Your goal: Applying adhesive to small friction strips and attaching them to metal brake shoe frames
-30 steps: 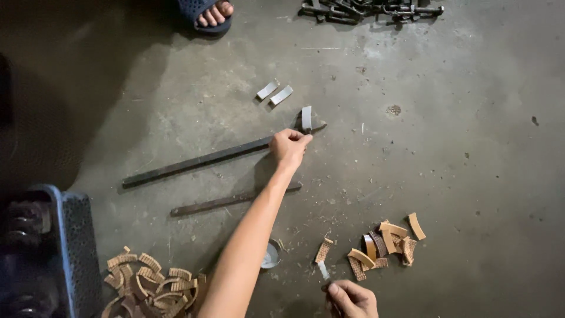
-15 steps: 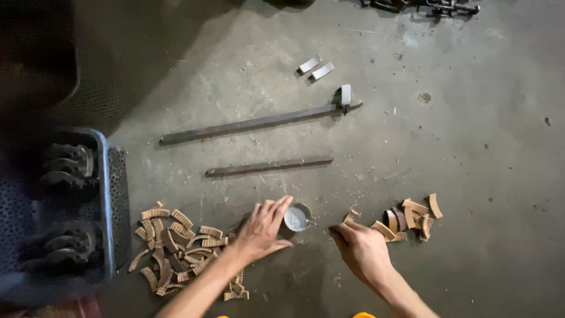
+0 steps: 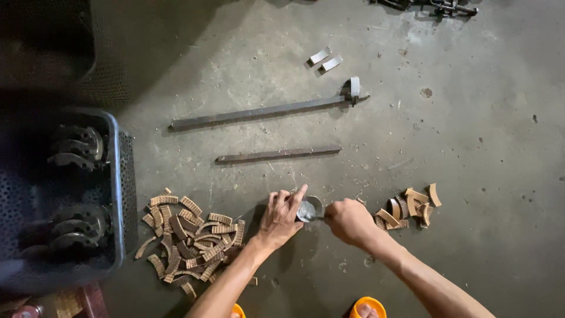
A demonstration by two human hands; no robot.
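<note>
Concrete floor (image 3: 482, 135), grey and stained, seen from above. Item one: small round metal tin (image 3: 310, 209), silvery inside, standing on the floor at the centre of view, between both hands. Left hand (image 3: 281, 217) lies at the tin's 9 o'clock, fingers spread, fingertips touching its rim. Right hand (image 3: 349, 221) sits at the tin's 3 o'clock, closed round a thin tool whose tip reaches into the tin; the tool itself is mostly hidden by the fist and hard to make out. Item two: large heap of curved brown ridged strips (image 3: 191, 238) at 9 o'clock of the left hand. Item three: smaller heap of curved brown pieces (image 3: 409, 207) at 3 o'clock of the right hand. Item four: short dark metal bar (image 3: 278, 155) at 12 o'clock of the tin; beyond it a long metal bar (image 3: 265, 111) with a pale clip at its far end. Item five: two small pale rectangular blocks (image 3: 325, 59), further off at 12 o'clock. Item six: dark perforated crate (image 3: 120, 194) at far 9 o'clock, holding curved metal parts, contents dim and cut off by the frame.
</note>
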